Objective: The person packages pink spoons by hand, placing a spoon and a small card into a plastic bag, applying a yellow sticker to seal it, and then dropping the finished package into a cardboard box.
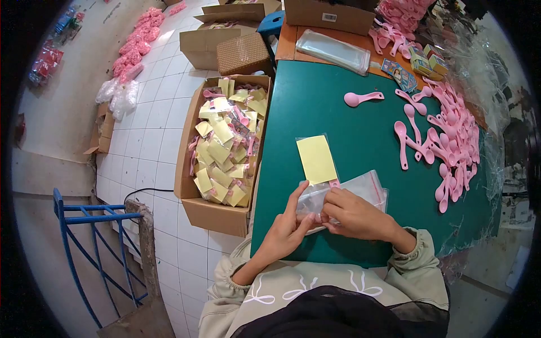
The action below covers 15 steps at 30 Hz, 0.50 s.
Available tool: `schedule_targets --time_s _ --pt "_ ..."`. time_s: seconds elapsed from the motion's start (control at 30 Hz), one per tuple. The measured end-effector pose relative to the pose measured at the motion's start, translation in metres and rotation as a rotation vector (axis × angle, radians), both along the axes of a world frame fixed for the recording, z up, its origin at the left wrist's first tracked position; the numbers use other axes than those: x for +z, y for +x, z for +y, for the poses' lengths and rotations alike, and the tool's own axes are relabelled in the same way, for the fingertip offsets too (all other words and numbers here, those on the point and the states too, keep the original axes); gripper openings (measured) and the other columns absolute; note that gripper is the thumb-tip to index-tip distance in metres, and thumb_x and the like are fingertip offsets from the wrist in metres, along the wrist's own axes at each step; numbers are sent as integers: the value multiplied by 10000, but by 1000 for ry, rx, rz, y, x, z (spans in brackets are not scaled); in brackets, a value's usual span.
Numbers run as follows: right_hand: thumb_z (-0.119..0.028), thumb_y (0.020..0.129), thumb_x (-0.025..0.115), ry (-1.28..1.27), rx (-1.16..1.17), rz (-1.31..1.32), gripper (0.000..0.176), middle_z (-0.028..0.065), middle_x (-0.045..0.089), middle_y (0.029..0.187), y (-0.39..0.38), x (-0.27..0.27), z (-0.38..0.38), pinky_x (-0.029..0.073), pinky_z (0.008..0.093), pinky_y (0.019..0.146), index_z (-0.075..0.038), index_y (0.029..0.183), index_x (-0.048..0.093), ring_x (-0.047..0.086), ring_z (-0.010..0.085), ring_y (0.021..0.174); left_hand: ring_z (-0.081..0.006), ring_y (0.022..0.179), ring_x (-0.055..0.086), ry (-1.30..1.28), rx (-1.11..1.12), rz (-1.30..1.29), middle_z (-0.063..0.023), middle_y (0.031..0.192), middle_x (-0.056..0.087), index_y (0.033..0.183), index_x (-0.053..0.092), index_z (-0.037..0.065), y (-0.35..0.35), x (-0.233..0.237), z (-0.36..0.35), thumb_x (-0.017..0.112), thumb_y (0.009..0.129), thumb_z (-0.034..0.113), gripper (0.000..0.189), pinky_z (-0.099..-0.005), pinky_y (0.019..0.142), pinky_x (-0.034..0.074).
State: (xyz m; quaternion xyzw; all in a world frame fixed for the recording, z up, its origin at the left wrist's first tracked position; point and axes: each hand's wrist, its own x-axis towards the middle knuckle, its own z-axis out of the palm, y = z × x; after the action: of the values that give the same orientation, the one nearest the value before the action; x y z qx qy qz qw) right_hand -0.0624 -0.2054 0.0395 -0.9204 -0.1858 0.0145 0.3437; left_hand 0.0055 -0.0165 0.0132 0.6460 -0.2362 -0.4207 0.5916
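A clear plastic bag [313,197] with a yellow card [316,159] in it lies on the green table in front of me. A small bit of pink, seemingly a spoon's handle [334,183], shows below the card. My left hand [288,230] grips the bag's near end, thumb toward the right and index finger stretched along its left side. On the other side, my right hand [350,213] pinches the same end with curled fingers, hiding part of it. Under the right hand lies a stack of clear plastic bags [369,188].
Many pink spoons [451,132] are heaped at the table's right; one spoon [363,98] lies apart. Clear sleeves [333,52] and small colourful cards [399,75] sit at the back. Left of the table stands a carton [214,217] full of packed bags, near a blue metal frame [96,217].
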Motion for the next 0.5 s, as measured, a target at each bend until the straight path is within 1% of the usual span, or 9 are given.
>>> schedule_targets --time_s 0.07,0.13,0.17,0.23,0.33,0.43,0.47,0.5 --pt "-95 715 647 -37 10 -85 173 114 486 827 0 0 5 416 375 742 -17 798 517 501 271 809 -145 723 639 -28 43 29 -132 782 661 1432 141 75 3 -7 -2 479 936 94 601 -274 652 481" --pt "-91 708 645 -79 9 -177 174 110 482 821 -2 -1 11 416 372 736 -16 798 517 498 262 802 -136 710 637 55 11 -19 -127 767 658 1431 149 82 7 6 -7 489 928 82 607 -268 636 484" --pt "-87 705 644 -64 23 -163 177 108 481 821 -3 -2 13 415 372 739 -15 806 518 497 262 800 -132 703 636 96 -6 -43 -124 760 657 1430 153 86 8 11 -9 494 925 76 610 -266 628 485" --pt "-81 699 643 -35 49 -137 186 105 481 823 -5 -7 15 414 371 744 -13 820 519 496 261 798 -136 698 641 51 25 -43 -116 752 654 1430 152 95 8 2 -10 495 918 53 618 -261 625 496" --pt "-77 709 645 116 83 -57 191 102 479 823 -5 -5 6 415 361 743 -18 845 524 496 264 803 -158 715 657 4 57 -44 -119 773 661 1425 158 104 3 -2 -12 490 909 23 619 -265 639 518" --pt "-101 748 653 356 153 153 186 91 479 831 -8 3 -17 418 345 727 -29 861 523 503 245 808 -186 781 669 12 106 -22 -136 832 670 1413 176 101 6 3 -14 466 916 11 582 -275 686 536" --pt "-115 761 655 386 151 196 184 88 486 830 -10 9 -28 421 344 716 -29 862 529 506 238 798 -195 809 671 20 127 -11 -142 855 673 1408 183 98 8 5 -14 456 920 10 565 -279 705 540" --pt "-130 773 658 416 147 238 183 85 494 828 -13 17 -40 424 343 705 -30 863 535 510 231 787 -194 826 669 -29 112 87 -150 882 671 1398 201 89 10 2 -13 444 927 13 535 -277 719 539"
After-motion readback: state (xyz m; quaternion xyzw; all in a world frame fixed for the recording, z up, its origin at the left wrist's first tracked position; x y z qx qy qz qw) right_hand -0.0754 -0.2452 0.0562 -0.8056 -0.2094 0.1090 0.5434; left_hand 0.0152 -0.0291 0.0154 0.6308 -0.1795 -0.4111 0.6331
